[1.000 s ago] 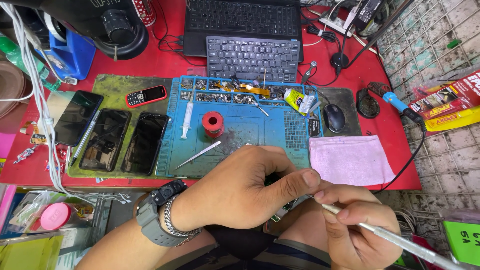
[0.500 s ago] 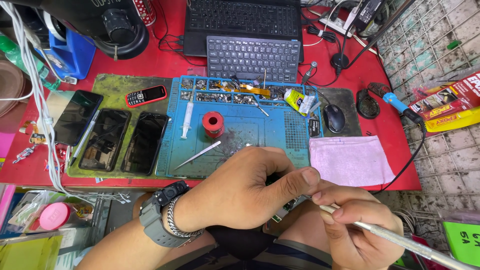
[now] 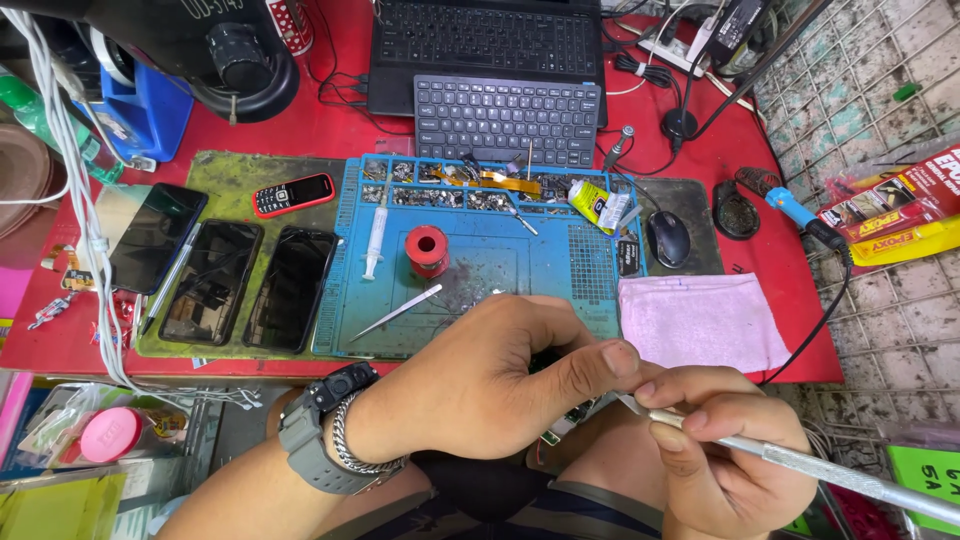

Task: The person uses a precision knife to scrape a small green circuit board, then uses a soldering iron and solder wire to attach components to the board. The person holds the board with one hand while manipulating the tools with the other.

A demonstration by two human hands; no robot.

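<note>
My left hand is closed around a small circuit board, held over my lap just in front of the red table; only a corner of the board shows under the fingers. My right hand grips a thin silver metal tool like a pen, its tip touching the board beside my left thumb. A grey watch and a chain bracelet sit on my left wrist.
A blue work mat carries a red solder spool, tweezers, a syringe and parts trays. Three dark phones and a small red phone lie left. A pink cloth, mouse, keyboard and laptop lie behind.
Both hands stay together over my lap; the right hand and tool have shifted very slightly, with the tip kept at the board.
</note>
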